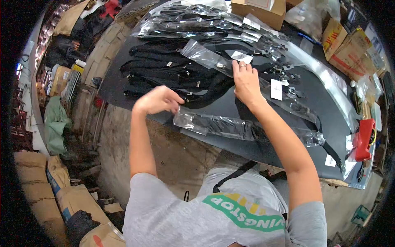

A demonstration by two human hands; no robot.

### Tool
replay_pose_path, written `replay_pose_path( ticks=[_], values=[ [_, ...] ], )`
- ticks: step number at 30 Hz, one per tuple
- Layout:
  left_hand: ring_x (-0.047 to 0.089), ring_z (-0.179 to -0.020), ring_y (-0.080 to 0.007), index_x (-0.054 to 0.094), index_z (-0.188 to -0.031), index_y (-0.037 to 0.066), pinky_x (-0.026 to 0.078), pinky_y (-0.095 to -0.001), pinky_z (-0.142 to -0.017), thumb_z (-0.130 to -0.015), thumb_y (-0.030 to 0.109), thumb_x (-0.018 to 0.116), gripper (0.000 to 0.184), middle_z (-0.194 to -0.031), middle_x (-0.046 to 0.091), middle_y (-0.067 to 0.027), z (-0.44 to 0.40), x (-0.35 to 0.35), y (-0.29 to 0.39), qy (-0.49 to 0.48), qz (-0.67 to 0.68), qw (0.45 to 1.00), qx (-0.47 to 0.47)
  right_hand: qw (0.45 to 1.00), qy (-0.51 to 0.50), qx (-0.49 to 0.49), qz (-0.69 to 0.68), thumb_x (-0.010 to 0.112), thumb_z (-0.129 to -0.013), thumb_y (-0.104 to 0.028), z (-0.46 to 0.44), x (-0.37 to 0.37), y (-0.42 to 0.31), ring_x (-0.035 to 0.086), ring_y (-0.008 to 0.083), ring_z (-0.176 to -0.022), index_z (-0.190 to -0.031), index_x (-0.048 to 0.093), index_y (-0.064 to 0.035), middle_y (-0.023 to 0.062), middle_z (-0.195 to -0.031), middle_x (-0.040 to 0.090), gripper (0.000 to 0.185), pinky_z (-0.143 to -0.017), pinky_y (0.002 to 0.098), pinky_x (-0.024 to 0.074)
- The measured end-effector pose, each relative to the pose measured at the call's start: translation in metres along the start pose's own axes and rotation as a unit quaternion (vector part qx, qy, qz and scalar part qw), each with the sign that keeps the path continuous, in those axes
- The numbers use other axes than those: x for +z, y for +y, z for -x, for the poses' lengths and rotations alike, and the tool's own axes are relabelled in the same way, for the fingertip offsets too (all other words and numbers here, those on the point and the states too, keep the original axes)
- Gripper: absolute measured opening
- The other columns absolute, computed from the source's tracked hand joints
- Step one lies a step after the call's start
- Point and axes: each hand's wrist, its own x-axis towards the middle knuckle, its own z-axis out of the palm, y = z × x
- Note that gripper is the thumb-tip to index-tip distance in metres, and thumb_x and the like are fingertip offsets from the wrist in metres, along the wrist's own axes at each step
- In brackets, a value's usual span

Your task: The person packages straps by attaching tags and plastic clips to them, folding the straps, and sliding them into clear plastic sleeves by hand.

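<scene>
black strap [331,152] near tape dispenser [364,140]

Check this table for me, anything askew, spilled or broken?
I see no spill or clear damage. One oddity: a black strap sticks out past the near plastic sleeve toward the table's right corner, while the far pile looks bagged.

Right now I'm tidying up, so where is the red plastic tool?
In the head view, the red plastic tool is at the dark tabletop's right end, right of a small white rectangular tag and far from the right hand.
</scene>
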Motion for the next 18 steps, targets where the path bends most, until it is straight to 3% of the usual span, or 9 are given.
replay_pose_path(
  ticks=[2,4,5,6,7,10,12,15,18],
  values=[
    [0.064,-0.065,-0.0167,0.066,-0.096,-0.005,0.053,-0.0286,-0.062,-0.064,-0.006,0.056,0.034,-0.073,0.067,-0.0135,0.003,-0.016,0.02,0.123,-0.088,0.988,-0.031,0.999,0.014,0.033,-0.004,0.07,-0.057,-0.004,-0.002,0.006,0.0,0.052,0.0276,-0.097,-0.123,0.045,0.0001,0.0136,-0.108,0.053,0.071,-0.079,0.0358,0.0425],
    [0.061,-0.062,-0.0136,0.066,-0.09,-0.006,0.05,-0.0264,-0.058,-0.071,-0.004,0.055,0.022,-0.069,0.065,-0.0109,-0.01,-0.02,0.038,0.226,-0.069,0.97,0.061,0.999,0.028,0.029,0.002,0.069,-0.058,-0.002,-0.004,0.015,0.003,0.052,0.0279,-0.096,-0.121,0.046,0.0004,0.0142,-0.107,0.053,0.067,-0.078,0.0355,0.0427],
    [0.061,-0.065,-0.0118,0.066,-0.093,-0.004,0.049,-0.0257,-0.061,-0.076,-0.003,0.054,0.021,-0.073,0.066,-0.0082,-0.028,-0.027,0.035,0.257,-0.07,0.95,0.162,0.999,0.033,0.028,0.008,0.065,-0.064,-0.002,-0.004,0.016,0.004,0.053,0.0274,-0.095,-0.117,0.048,0.0017,0.0145,-0.104,0.054,0.055,-0.077,0.0354,0.0438],
    [0.062,-0.072,-0.0131,0.066,-0.096,-0.002,0.049,-0.026,-0.067,-0.079,-0.001,0.054,0.02,-0.079,0.067,-0.0079,-0.039,-0.027,0.053,0.285,-0.111,0.929,0.206,0.999,0.038,0.025,0.014,0.06,-0.07,-0.002,-0.006,0.016,0.006,0.054,0.0269,-0.095,-0.112,0.05,0.0029,0.0148,-0.102,0.056,0.044,-0.076,0.0353,0.0448],
    [0.064,-0.082,-0.0153,0.065,-0.101,-0.001,0.049,-0.0265,-0.075,-0.082,0.002,0.054,0.022,-0.089,0.068,-0.0103,-0.049,-0.027,0.067,0.296,-0.135,0.916,0.235,0.999,0.038,0.023,0.017,0.06,-0.07,-0.002,-0.006,0.014,0.008,0.054,0.0269,-0.095,-0.112,0.05,0.0029,0.0148,-0.102,0.056,0.044,-0.076,0.0353,0.0448],
    [0.061,-0.094,-0.0158,0.063,-0.108,0.001,0.047,-0.0286,-0.083,-0.087,0.004,0.051,0.024,-0.1,0.066,-0.0089,-0.088,-0.029,0.088,0.254,-0.163,0.905,0.298,1.0,0.025,-0.014,0.002,0.061,-0.07,-0.003,-0.002,0.009,0.015,0.055,0.0285,-0.096,-0.11,0.051,0.0041,0.0159,-0.103,0.056,0.042,-0.074,0.0373,0.0467],
    [0.06,-0.099,-0.0174,0.06,-0.113,0.002,0.046,-0.0296,-0.086,-0.087,0.005,0.05,0.028,-0.104,0.066,-0.0101,-0.119,-0.029,0.092,0.174,-0.206,0.911,0.312,0.998,0.02,-0.044,-0.049,0.061,-0.07,-0.003,-0.002,0.009,0.024,0.056,0.0298,-0.097,-0.106,0.052,0.004,0.0174,-0.104,0.057,0.037,-0.074,0.0395,0.0479],
    [0.06,-0.099,-0.0186,0.056,-0.119,0.003,0.044,-0.0297,-0.09,-0.088,0.007,0.05,0.032,-0.104,0.065,-0.0103,-0.159,-0.025,0.096,0.065,-0.221,0.932,0.281,0.993,0.001,-0.036,-0.111,0.063,-0.068,-0.003,-0.008,0.006,0.034,0.057,0.03,-0.097,-0.099,0.055,0.0026,0.0178,-0.103,0.058,0.032,-0.073,0.0392,0.0483],
    [0.061,-0.096,-0.0175,0.056,-0.119,0.002,0.044,-0.0293,-0.089,-0.089,0.009,0.048,0.032,-0.103,0.066,-0.0119,-0.182,-0.016,0.097,0.035,-0.224,0.941,0.253,0.999,-0.012,-0.032,-0.043,0.063,-0.067,-0.003,-0.01,0.008,0.034,0.057,0.0298,-0.095,-0.093,0.058,0.0002,0.017,-0.1,0.06,0.026,-0.073,0.0385,0.0483]
  ],
)
